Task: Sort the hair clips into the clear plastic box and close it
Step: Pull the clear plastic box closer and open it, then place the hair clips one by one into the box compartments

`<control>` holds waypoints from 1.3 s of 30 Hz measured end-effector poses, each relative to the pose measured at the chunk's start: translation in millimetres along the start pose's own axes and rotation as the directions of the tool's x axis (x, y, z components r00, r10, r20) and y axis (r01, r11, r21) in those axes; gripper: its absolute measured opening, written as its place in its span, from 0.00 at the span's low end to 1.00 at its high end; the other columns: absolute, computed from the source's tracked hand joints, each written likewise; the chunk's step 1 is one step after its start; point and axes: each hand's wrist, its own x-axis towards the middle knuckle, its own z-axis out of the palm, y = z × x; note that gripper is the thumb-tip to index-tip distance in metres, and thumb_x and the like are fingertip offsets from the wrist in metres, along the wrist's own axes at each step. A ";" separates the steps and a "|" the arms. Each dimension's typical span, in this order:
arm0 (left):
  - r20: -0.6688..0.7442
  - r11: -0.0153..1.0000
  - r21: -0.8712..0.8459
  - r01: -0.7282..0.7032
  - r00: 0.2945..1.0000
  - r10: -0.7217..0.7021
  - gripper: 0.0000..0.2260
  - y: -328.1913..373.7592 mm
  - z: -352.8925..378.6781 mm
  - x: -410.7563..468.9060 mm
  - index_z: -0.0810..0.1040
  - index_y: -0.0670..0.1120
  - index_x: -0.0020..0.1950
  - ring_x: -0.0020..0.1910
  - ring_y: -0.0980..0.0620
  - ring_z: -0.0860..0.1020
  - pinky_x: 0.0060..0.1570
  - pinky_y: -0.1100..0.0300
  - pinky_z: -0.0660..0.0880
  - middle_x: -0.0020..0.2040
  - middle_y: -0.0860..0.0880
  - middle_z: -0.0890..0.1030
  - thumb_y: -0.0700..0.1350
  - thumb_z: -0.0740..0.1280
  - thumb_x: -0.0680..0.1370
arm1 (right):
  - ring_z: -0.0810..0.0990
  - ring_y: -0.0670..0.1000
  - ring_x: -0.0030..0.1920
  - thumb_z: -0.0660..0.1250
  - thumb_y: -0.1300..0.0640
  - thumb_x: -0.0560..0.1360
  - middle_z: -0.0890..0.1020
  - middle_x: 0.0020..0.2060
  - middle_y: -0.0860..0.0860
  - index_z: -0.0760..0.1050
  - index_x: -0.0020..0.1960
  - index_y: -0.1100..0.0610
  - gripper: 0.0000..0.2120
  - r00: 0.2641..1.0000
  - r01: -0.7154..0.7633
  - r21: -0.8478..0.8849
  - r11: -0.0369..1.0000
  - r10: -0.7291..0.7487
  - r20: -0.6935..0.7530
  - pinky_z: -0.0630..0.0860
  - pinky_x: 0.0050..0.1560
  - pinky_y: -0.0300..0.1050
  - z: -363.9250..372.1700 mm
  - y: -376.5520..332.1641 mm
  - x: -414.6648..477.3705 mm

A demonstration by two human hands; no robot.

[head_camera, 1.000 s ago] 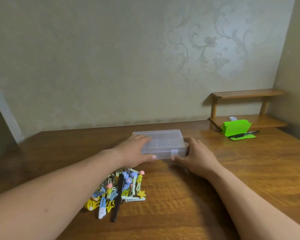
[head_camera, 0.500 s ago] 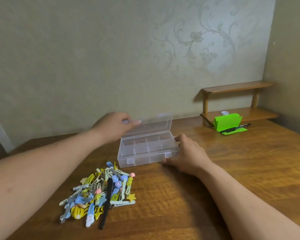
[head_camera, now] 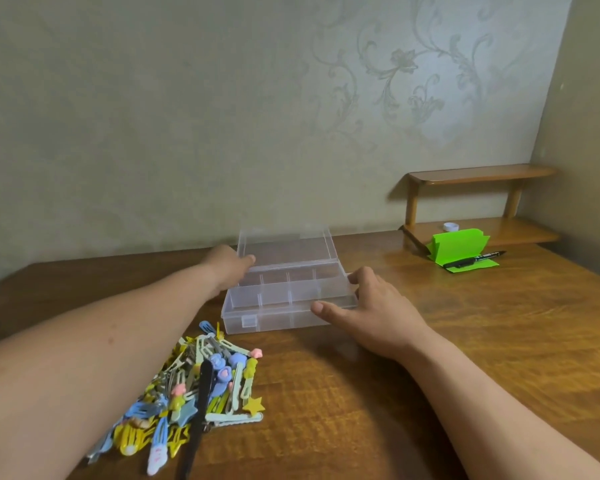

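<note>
One clear box [head_camera: 274,320], one marker [head_camera: 475,259], one green card [head_camera: 458,244], one shelf [head_camera: 478,173], hair clips [head_camera: 222,375] beyond counting

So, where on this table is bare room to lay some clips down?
Bare wood lies right of the clear box, between the right hand and the green paper stand, and in front, between the clip pile and the right forearm. Crowded: the front left, where the pile meets the left arm.

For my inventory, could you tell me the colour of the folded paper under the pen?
Bright green paper, head view.
</note>
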 end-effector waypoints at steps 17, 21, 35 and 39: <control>-0.358 0.886 -0.432 -0.169 0.934 0.003 0.10 -106.6 -72.0 -129.1 0.82 0.43 0.54 0.51 0.41 0.81 0.49 0.53 0.74 0.53 0.41 0.85 0.47 0.64 0.87 | 0.81 0.39 0.48 0.68 0.51 0.84 0.83 0.48 0.40 0.82 0.62 0.43 0.09 0.904 0.383 0.174 0.907 -0.407 0.132 0.77 0.46 0.35 23.8 -80.3 -36.0; -0.329 0.876 -0.459 -0.151 0.944 -0.010 0.10 -110.6 -69.5 -124.9 0.82 0.45 0.53 0.54 0.40 0.82 0.55 0.49 0.77 0.51 0.44 0.85 0.48 0.64 0.87 | 0.79 0.41 0.51 0.68 0.52 0.82 0.79 0.50 0.39 0.80 0.70 0.43 0.17 0.871 0.412 0.107 0.905 -0.426 0.245 0.78 0.50 0.36 36.1 -83.5 -35.4; -0.273 0.913 -0.386 -0.132 0.962 0.024 0.10 -110.0 -73.1 -129.3 0.82 0.50 0.54 0.53 0.45 0.82 0.60 0.44 0.78 0.51 0.50 0.85 0.53 0.64 0.87 | 0.80 0.43 0.51 0.75 0.38 0.75 0.76 0.52 0.39 0.77 0.61 0.37 0.16 0.806 0.398 0.156 0.904 -0.426 0.411 0.80 0.50 0.41 27.5 -85.4 -43.4; -0.274 0.914 -0.384 -0.128 0.961 0.019 0.10 -108.1 -73.4 -131.2 0.82 0.50 0.53 0.53 0.44 0.82 0.61 0.44 0.78 0.50 0.50 0.85 0.52 0.64 0.87 | 0.79 0.39 0.51 0.76 0.38 0.75 0.75 0.52 0.38 0.79 0.62 0.38 0.18 0.793 0.403 0.161 0.901 -0.431 0.431 0.78 0.49 0.39 26.0 -87.7 -45.3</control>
